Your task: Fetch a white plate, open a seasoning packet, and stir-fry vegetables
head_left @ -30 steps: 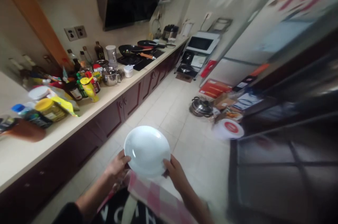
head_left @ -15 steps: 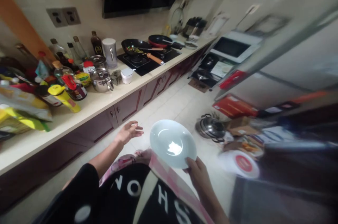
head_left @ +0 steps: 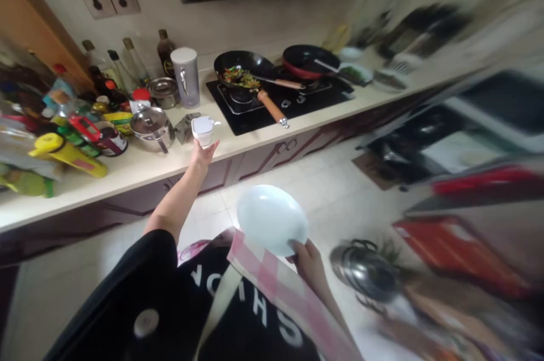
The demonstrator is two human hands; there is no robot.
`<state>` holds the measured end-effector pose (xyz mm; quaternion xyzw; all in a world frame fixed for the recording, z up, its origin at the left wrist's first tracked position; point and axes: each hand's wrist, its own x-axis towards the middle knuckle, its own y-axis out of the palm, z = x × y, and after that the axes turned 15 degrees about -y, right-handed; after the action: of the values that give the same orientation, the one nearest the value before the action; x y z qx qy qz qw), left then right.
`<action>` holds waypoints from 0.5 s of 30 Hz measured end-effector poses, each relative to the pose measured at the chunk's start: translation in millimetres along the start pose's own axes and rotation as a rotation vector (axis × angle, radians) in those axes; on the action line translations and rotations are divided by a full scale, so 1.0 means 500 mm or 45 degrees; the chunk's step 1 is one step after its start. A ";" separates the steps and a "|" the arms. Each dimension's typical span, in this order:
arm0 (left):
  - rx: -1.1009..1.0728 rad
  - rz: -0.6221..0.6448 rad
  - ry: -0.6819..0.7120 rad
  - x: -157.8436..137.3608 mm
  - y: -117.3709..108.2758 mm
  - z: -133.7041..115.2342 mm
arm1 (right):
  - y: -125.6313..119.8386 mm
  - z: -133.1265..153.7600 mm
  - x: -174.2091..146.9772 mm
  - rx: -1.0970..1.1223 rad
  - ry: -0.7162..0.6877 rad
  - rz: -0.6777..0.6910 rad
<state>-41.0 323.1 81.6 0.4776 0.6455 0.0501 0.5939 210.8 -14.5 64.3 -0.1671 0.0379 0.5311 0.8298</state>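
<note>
In my right hand (head_left: 305, 259) is a shallow pale blue-white plate (head_left: 270, 216), gripped by its lower right rim and held in front of my body above the floor. My left arm stretches out to the counter edge. There my left hand (head_left: 204, 151), fingers apart, is at a small white lidded container (head_left: 203, 130), which stands on the counter. Whether the fingers touch it I cannot tell. Beyond it, on the stove, a black wok (head_left: 244, 66) holds cooked food (head_left: 240, 77) and a turner; its wooden handle (head_left: 272, 107) points toward me.
A red-sided pan (head_left: 304, 63) stands on the right burner. Left of the white container are a steel pot (head_left: 152, 128), a tall grey canister (head_left: 186, 77) and many sauce bottles (head_left: 114, 137). On the floor at the right lies a steel pot (head_left: 368, 270), blurred.
My left hand has moved forward from beside the plate to the white container. The right hand still holds the plate. My view has turned left, toward the counter.
</note>
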 end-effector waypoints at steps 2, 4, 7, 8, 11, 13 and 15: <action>-0.138 0.003 0.121 0.034 0.026 0.006 | -0.029 0.002 0.085 0.056 -0.063 0.093; -0.247 0.001 0.246 0.058 0.038 0.014 | -0.052 0.013 0.162 0.061 -0.126 0.198; -0.314 -0.055 0.349 0.081 0.041 0.018 | -0.069 0.041 0.256 -0.006 -0.154 0.309; -0.319 -0.084 0.357 0.086 0.039 0.017 | -0.068 0.050 0.283 -0.017 -0.148 0.335; -0.328 -0.156 0.392 0.101 0.035 0.003 | -0.048 0.070 0.348 0.001 -0.136 0.418; -0.342 -0.182 0.439 0.111 0.035 -0.013 | -0.022 0.076 0.383 0.021 -0.139 0.474; -0.360 -0.204 0.476 0.121 0.037 -0.031 | 0.009 0.079 0.415 0.043 -0.144 0.515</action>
<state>-33.4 381.6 54.0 0.3195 0.7666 0.1802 0.5271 292.3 180.0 50.4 -0.1121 0.0331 0.6947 0.7098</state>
